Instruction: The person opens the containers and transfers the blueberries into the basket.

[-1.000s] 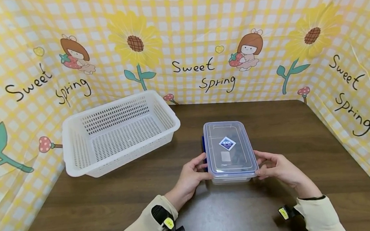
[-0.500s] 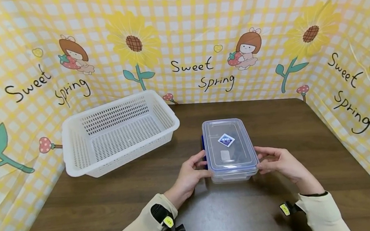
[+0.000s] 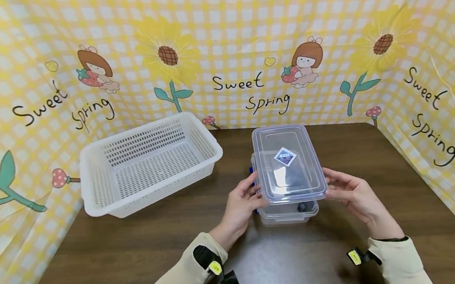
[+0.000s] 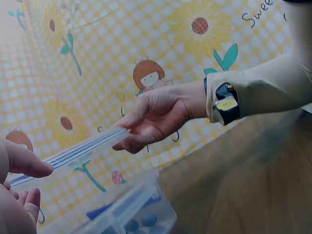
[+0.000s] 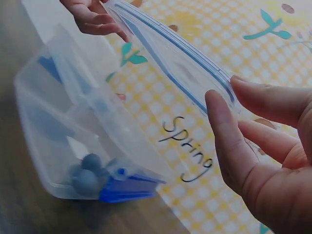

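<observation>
A clear plastic lid point(image 3: 296, 172) with a purple-blue rim and a diamond sticker hangs above its clear food container point(image 3: 286, 218). My left hand point(image 3: 238, 207) pinches the lid's left edge, thumb on top. On the opposite edge, the thumb and fingers of my right hand point(image 3: 354, 198) pinch the rim. The container stands uncovered on the table, with blue latches point(image 5: 129, 189) on its sides. Several dark blue round balls point(image 5: 87, 183) lie at one end inside it. In the head view the lid overlaps most of the container.
To the left stands a white perforated basket point(image 3: 162, 189) with nothing inside. Yellow checked cloth point(image 3: 225, 32) with flowers and lettering walls in the back and sides of the brown wooden table point(image 3: 98, 255).
Both hands have raised the lid off the container, up and away from me. The container has stayed in place, and the balls inside now show. The basket has not moved.
</observation>
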The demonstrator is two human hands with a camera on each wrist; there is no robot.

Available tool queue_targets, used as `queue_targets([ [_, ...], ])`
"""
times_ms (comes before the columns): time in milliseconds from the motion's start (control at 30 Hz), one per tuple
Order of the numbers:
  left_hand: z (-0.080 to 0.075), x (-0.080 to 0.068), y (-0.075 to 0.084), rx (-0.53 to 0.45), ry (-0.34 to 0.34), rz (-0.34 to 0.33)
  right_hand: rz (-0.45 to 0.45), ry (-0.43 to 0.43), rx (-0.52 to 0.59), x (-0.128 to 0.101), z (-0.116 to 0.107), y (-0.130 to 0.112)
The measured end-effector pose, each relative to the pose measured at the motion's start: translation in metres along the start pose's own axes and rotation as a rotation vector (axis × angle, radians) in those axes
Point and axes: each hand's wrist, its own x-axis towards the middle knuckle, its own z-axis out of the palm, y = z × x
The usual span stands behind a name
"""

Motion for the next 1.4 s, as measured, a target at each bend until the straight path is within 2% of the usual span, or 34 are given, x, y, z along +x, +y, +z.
queue_targets([
  [167,0.022,0.007,0.002,-0.059,-0.036,0.036,-0.045,0.006,0.033,-0.006,-0.013,-0.007],
  [300,0.039,0.014,0.001,-0.077,-0.052,0.025,-0.08,-0.007,0.06,-0.013,-0.026,-0.012],
  [567,0.079,0.027,-0.014,-0.142,-0.058,0.014,-0.103,-0.042,0.139,-0.034,-0.061,-0.02],
  [700,0.096,0.029,-0.025,-0.115,-0.053,0.014,-0.11,-0.04,0.173,-0.048,-0.075,-0.019],
  [800,0.105,0.026,-0.033,-0.091,-0.062,0.001,-0.091,-0.047,0.215,-0.061,-0.086,-0.018],
  [867,0.111,0.022,-0.038,-0.108,-0.067,-0.026,-0.064,-0.052,0.255,-0.072,-0.092,-0.016],
  [1100,0.132,0.006,-0.049,-0.134,-0.119,-0.121,0.082,-0.054,0.324,-0.113,-0.115,-0.016],
  [1200,0.138,-0.001,-0.051,-0.142,-0.162,-0.15,0.134,-0.096,0.379,-0.125,-0.124,-0.018],
  [1400,0.144,-0.012,-0.053,-0.136,-0.235,-0.211,0.193,-0.22,0.483,-0.135,-0.137,-0.02],
])
